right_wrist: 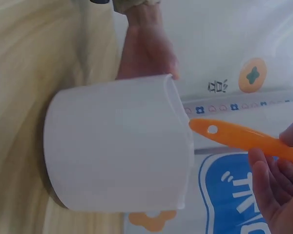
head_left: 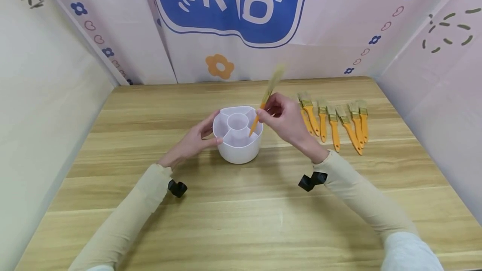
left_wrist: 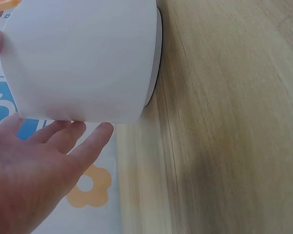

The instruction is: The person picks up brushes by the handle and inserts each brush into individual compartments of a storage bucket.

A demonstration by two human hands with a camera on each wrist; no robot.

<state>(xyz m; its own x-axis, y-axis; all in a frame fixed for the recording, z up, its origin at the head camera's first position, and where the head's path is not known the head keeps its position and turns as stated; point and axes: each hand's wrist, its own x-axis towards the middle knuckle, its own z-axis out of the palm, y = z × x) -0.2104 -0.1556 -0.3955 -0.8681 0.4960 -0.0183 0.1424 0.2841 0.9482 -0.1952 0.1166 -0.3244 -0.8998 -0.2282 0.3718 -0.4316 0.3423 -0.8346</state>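
A white round organizer (head_left: 239,154) with several compartments about a central round cup stands upright on the table. My left hand (head_left: 193,139) holds its left side, thumb at the front rim and fingers round towards the back; in the left wrist view the fingertips (left_wrist: 105,127) touch the smooth wall. My right hand (head_left: 286,116) pinches a flat paintbrush (head_left: 268,91) with an orange handle, bristles up. The brush tilts, and its handle end points down over the front compartment. In the right wrist view the handle (right_wrist: 234,135) overlaps the organizer's rim.
Several more paintbrushes (head_left: 334,131) with orange handles lie in a loose row on the wooden table (head_left: 226,221), right of my right hand, bristles away from me. A printed cloth backdrop (head_left: 320,57) rises behind the table, with pale side walls at left and right.
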